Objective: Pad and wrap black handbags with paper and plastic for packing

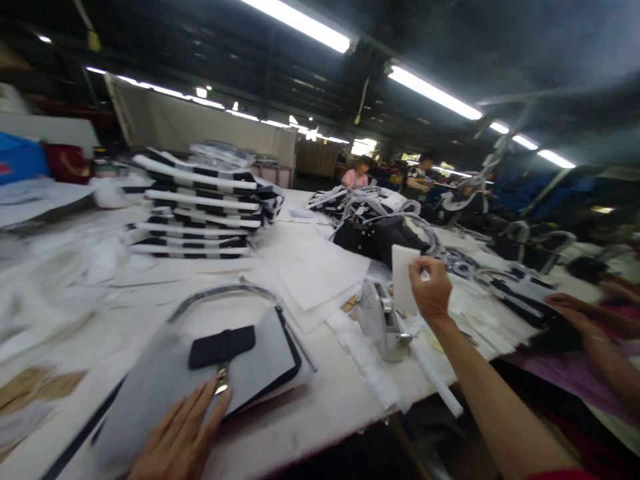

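Note:
A handbag (260, 357) covered in pale wrapping lies on the table in front of me, its wrapped handle (227, 291) arching away from me. On its front sit a black strap piece (223, 348) and a gold-coloured clasp (222, 380). My left hand (183, 433) rests on the bag with fingers stretched out, the fingertips near the clasp. Raised to the right, my right hand (431, 288) pinches a small white sheet (403, 280) between thumb and fingers. Just below that sheet stands a tape dispenser (384, 323).
Stacked black bags with white padding (200, 207) stand at back left. Large white sheets (325, 273) lie mid-table. More black bags (375, 237) are heaped behind. A co-worker's hands (575, 310) touch a bag at right. Brown paper pieces (40, 390) lie at left.

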`<action>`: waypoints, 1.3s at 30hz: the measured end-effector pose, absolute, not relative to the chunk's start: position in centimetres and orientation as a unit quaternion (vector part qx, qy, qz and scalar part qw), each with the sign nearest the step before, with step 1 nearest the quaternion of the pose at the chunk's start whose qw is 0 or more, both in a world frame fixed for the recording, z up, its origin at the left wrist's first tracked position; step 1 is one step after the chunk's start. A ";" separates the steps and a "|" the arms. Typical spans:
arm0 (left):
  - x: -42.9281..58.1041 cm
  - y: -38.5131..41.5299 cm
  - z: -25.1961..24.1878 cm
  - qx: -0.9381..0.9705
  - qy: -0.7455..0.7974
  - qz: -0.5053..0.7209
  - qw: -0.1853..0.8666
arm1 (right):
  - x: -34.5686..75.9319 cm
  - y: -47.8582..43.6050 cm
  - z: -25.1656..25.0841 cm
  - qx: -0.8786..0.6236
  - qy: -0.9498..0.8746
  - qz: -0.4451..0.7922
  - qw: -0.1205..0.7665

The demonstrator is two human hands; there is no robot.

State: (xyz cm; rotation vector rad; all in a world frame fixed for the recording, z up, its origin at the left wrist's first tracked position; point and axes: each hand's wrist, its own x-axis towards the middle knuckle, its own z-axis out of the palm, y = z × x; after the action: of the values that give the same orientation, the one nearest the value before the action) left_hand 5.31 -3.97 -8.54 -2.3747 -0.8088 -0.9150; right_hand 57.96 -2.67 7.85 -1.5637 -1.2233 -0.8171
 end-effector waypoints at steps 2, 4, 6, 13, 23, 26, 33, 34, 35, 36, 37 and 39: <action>5.5 -5.0 -7.7 -0.863 -0.323 -0.303 0.241 | 53.1 -1.7 10.4 -0.618 -0.481 -0.225 0.580; 5.8 -5.7 -7.4 -0.865 -0.350 -0.276 0.230 | 47.7 -0.7 12.1 -0.596 -0.516 -0.033 0.614; 6.1 -5.9 -7.5 -0.865 -0.371 -0.264 0.210 | 41.9 0.2 13.0 -0.557 -0.569 0.133 0.590; 6.2 -6.6 -8.3 -0.876 -0.393 -0.226 0.162 | 22.8 2.9 8.4 -0.383 -0.768 0.436 0.271; 6.3 -6.7 -7.4 -0.887 -0.401 -0.215 0.078 | 21.4 2.7 2.9 -0.424 -0.870 0.204 0.146; 6.3 -6.7 -7.3 -0.889 -0.398 -0.216 0.074 | 25.2 1.2 3.0 -0.429 -0.870 0.192 0.151; 6.4 -6.5 -8.3 -0.879 -0.381 -0.272 0.090 | 26.8 -0.5 0.3 -0.427 -0.883 0.132 0.142; 6.4 -6.5 -8.4 -0.877 -0.381 -0.279 0.087 | 26.4 -0.3 0.2 -0.421 -0.886 0.131 0.146; 6.3 -6.5 -8.5 -0.876 -0.380 -0.285 0.084 | 25.9 -0.1 0.2 -0.413 -0.889 0.131 0.150; 6.3 -6.5 -8.5 -0.875 -0.379 -0.289 0.083 | 25.6 0.1 0.2 -0.405 -0.892 0.132 0.154; 6.3 -6.4 -8.6 -0.875 -0.378 -0.291 0.083 | 25.3 0.3 0.2 -0.397 -0.894 0.132 0.158; 6.2 -6.4 -8.6 -0.877 -0.372 -0.292 0.089 | 25.0 0.7 0.3 -0.382 -0.900 0.130 0.164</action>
State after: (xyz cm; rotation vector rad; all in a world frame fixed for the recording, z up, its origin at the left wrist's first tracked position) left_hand 6.19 -6.42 -8.59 -2.6087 -1.1058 -0.8686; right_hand 24.96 0.71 0.26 -1.0886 -2.5661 0.3717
